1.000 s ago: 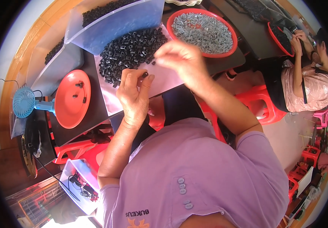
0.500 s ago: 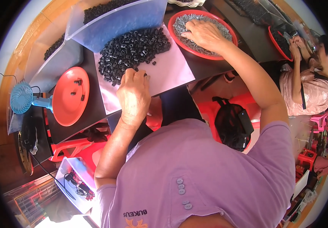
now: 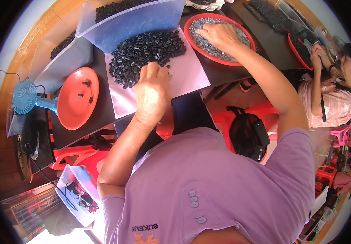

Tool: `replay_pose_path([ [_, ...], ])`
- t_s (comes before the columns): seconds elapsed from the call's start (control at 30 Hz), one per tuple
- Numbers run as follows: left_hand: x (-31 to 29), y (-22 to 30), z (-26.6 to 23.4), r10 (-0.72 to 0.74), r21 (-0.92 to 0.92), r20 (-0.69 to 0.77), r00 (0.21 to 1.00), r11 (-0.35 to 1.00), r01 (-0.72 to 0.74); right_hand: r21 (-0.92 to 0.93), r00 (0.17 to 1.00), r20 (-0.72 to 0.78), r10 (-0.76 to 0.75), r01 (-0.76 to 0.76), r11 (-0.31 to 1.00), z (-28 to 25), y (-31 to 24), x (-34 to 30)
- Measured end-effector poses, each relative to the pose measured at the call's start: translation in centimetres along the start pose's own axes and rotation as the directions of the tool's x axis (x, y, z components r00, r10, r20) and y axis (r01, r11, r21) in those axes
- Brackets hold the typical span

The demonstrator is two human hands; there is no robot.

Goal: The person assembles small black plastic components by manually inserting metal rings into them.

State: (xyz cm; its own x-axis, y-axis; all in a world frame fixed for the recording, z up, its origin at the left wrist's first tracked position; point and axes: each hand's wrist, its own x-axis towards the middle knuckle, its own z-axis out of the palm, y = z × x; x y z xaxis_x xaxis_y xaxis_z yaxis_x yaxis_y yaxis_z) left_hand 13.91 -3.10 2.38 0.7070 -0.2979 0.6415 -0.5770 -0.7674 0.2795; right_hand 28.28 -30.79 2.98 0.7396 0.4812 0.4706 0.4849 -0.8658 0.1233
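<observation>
Grey, small pieces (image 3: 209, 49) lie under the bent fingers of your right grip (image 3: 220, 37), which reaches into the red bowl (image 3: 228, 63) at the upper centre-right of the frame; the fingertips are hidden, so I cannot tell how far they are apart or whether they have hold of one. Your left grip (image 3: 153, 91), near the centre, has its fingers curled over, back of the hand up; I cannot tell what it holds. Just above it, a heap of black pieces (image 3: 143, 49) covers much of the pink cloth (image 3: 187, 79). Behind the heap, at the top, stands a clear bluish bin (image 3: 131, 26). Left of the cloth on your dark table (image 3: 63, 136), an orange-red plate (image 3: 74, 107) carries a few black parts (image 3: 86, 83), with a blue fan (image 3: 25, 96) beside it. At right sits a co-worker (image 3: 326, 99).
</observation>
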Motion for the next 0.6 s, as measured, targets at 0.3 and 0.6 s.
replay_pose_path([
  [0.3, 0.7, -1.0, 1.1, 0.237, 0.118, 0.109, 0.965, 0.961, -0.250, 0.942, 0.592, 0.191, 0.783, -0.336, 0.024, -1.5, 2.9, 2.7],
  [0.6, 0.0, -1.4, 0.1, 0.286, 0.194, 0.047, 0.957, 0.937, -0.290, 0.766, 0.430, 0.581, 0.692, 0.000, -0.643, 0.5, 7.0, 2.5],
])
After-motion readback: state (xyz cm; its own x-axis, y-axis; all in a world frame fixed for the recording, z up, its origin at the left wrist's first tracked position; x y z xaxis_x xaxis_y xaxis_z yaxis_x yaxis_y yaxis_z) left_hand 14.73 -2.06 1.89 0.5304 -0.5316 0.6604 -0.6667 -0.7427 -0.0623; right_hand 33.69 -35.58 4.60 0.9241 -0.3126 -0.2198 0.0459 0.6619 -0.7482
